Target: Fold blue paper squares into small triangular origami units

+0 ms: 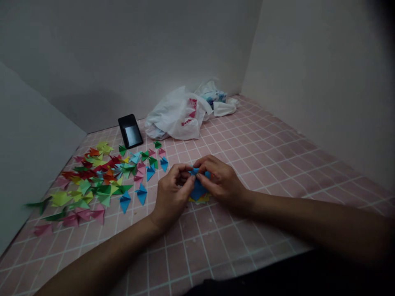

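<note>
- Head view: your left hand [171, 198] and right hand [220, 181] are closed, their fingers [185, 174] pinching a folded blue paper piece [198, 190] from either side, just above the pink grid mat [256, 164].
- Folded coloured paper pieces [105, 181] lie scattered left of your hands; a black phone [130, 130] and a white plastic bag [175, 117] sit farther off.

The left hand [173, 194] and right hand [220, 181] pinch a folded blue paper [198, 190] on the pink grid mat [262, 164]. Coloured paper folds [95, 181] lie left; a black phone [130, 130] and plastic bag [175, 115] sit at the far edge.
</note>
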A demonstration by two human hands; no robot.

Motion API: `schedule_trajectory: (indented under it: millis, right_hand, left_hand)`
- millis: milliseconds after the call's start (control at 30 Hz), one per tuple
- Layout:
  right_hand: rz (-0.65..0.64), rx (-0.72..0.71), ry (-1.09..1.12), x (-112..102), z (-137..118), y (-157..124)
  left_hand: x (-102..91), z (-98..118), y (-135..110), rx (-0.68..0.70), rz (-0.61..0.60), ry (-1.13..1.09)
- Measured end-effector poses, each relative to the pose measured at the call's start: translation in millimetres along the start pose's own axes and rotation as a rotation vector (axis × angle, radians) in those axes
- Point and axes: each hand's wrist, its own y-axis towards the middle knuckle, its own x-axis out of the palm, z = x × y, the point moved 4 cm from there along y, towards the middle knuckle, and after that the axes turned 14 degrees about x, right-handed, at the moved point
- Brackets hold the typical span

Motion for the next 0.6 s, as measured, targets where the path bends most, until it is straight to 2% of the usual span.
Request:
schedule_trajectory:
  millis: [133,467,600]
  right_hand:
    - [0.004,-0.031,-0.033,-0.3,-1.4,-1.0]
    - [0.033,-0.08,-0.101,-0.6,-3.3,-1.8]
    - [0.061,-0.157,-0.17,-1.1,-8.1,-2.9]
  left_hand:
    - [0.2,0.3,1.4,-0.052,0.019,-0.044]
    - [-0.6,2.4,2.8,-0.073,0.056,-0.055]
    - [0.1,1.6,1.4,-0.117,0.08,-0.109]
